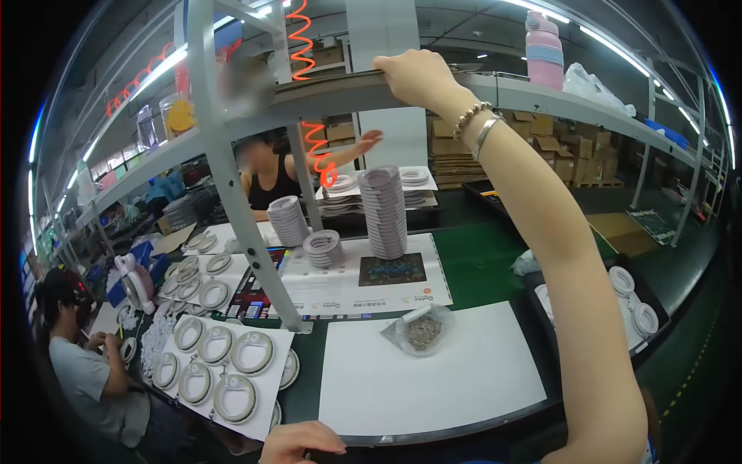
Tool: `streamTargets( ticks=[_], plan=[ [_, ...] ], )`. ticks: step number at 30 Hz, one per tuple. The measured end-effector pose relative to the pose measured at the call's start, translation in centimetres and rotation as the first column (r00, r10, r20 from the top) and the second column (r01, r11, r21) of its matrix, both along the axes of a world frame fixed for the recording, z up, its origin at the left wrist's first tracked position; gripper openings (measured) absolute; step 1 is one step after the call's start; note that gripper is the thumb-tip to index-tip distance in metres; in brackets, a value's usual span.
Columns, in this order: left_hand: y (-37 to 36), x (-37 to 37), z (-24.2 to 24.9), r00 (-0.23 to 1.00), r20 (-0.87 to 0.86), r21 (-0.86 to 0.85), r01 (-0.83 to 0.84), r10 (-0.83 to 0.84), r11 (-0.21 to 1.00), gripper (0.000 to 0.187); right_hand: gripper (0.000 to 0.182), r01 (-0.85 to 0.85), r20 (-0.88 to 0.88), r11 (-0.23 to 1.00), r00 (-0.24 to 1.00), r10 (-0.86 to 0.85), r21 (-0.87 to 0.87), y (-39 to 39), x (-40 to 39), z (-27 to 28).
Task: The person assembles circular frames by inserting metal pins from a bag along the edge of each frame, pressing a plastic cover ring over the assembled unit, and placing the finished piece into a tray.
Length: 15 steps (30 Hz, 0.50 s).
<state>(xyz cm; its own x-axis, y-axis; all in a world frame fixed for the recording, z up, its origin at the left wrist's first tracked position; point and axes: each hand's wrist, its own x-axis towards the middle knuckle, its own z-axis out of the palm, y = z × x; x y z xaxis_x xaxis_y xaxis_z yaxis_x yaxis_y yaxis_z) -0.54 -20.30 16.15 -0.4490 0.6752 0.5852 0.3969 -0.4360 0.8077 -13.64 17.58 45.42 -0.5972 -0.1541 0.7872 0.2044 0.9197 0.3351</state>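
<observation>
My right hand (417, 76) is raised to the overhead metal shelf (533, 94), its fingers curled at the shelf's edge beside a thin flat dark item; what the fingertips grip is hidden. A beaded bracelet and a metal bangle circle that wrist. Low at the bench's front edge is my left hand (301, 442), fingers bent and partly cut off by the frame, their tips hard to make out. Between the hands a white sheet (363, 379) lies on the green bench, with a clear bag of small metallic-looking pieces (423, 332) on its far part.
White rings (234, 398) lie on a board at the left. Stacked rings (384, 216) stand behind the sheet, near a metal post (251, 232). A black tray (649, 340) of rings sits right. A pink bottle (545, 54) stands on the shelf. Two other people sit left and across.
</observation>
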Motion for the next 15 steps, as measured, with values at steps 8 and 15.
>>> streamTargets(
  ticks=[8, 15],
  plan=[
    [1.5, -2.9, 2.0, 0.990, -0.077, -0.027, 0.116, -0.118, 0.993, 0.032, 0.022, -0.112, 0.123, 0.992, 0.985, 0.119, -0.065, -0.1, 3.5, 3.9],
    [4.6, -3.8, 5.0, 0.941, -0.339, -0.200, -0.079, 0.007, 0.977, 0.027, 0.019, -0.020, -0.480, 0.997, 0.876, 0.051, 0.070, -0.4, 5.2, 7.0]
  ],
)
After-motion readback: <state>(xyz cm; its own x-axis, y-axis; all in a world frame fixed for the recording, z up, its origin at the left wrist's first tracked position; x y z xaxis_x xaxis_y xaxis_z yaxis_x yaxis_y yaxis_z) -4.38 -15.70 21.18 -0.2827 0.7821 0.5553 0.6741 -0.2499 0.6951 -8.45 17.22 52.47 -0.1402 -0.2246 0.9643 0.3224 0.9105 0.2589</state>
